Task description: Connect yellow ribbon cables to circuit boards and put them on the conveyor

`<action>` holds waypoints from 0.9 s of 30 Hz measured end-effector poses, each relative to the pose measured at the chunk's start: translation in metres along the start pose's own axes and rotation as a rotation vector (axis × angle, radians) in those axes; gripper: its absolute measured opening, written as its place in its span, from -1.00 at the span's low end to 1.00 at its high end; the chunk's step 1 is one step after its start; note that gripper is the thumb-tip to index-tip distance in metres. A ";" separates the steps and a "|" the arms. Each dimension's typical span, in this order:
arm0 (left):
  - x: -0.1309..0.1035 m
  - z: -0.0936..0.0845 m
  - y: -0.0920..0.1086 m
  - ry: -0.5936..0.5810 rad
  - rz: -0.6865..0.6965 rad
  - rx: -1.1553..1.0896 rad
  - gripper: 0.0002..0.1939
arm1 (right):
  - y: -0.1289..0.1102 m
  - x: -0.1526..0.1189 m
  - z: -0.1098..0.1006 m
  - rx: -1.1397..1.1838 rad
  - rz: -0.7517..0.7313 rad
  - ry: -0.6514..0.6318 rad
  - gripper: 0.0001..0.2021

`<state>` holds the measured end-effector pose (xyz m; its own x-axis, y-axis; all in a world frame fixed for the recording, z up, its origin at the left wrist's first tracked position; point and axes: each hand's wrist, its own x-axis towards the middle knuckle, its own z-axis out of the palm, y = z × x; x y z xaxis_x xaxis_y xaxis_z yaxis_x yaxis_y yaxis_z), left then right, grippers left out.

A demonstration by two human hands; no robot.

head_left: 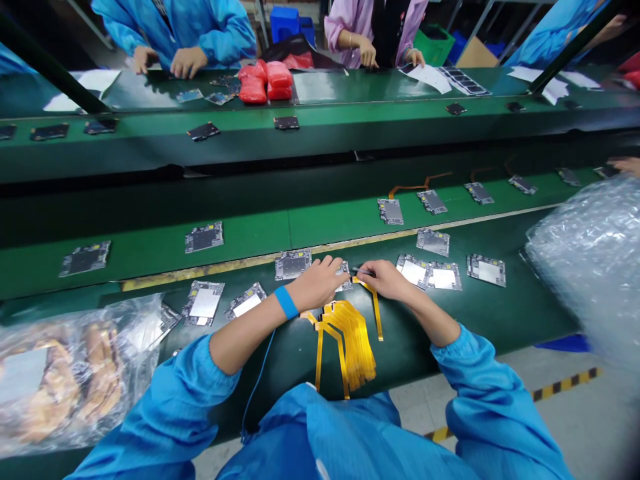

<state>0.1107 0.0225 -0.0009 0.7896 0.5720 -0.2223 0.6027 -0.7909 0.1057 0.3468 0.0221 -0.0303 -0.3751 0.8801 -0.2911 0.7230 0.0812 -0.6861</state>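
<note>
My left hand [323, 283], with a blue wrist strap [287, 303], bends its fingers over a small circuit board [345, 268] and holds it at the bench. At the board's right side, my right hand [389, 280] is closed around a slim grey tool [363, 271] whose exact kind is hard to make out. A yellow flex ribbon cable [376, 310] runs from the board's edge, just below the tool, down toward me. Below my hands lies a fanned pile of yellow flex cables [353, 343]. Another circuit board [293, 265] lies left of my left fingers.
Several boards with white pads [443, 276] lie on both sides. A green conveyor [260, 230] carries boards past the bench. A clear plastic bag [90, 373] sits at left, bubble wrap [590, 260] at right. Co-workers' hands [189, 62] work across the line.
</note>
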 end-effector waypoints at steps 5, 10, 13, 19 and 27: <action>-0.002 0.001 0.000 0.012 -0.029 -0.046 -0.70 | -0.003 0.004 0.001 -0.074 0.033 0.034 -0.79; -0.003 0.004 0.001 0.029 -0.021 -0.038 -0.72 | -0.009 0.003 0.000 -0.159 0.073 0.021 -0.79; -0.003 0.006 0.001 0.048 -0.016 -0.050 -0.73 | -0.013 0.002 -0.001 -0.216 0.098 0.012 -0.79; -0.003 0.009 0.001 0.056 0.002 -0.023 -0.74 | -0.023 0.003 -0.005 -0.276 0.121 -0.041 -0.78; -0.004 0.017 -0.001 0.117 0.036 0.032 -0.61 | -0.033 0.005 -0.009 -0.361 0.157 -0.070 -0.77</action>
<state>0.1054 0.0171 -0.0171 0.8197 0.5631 -0.1046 0.5714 -0.8168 0.0802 0.3264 0.0278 -0.0035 -0.2733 0.8621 -0.4267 0.9274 0.1185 -0.3547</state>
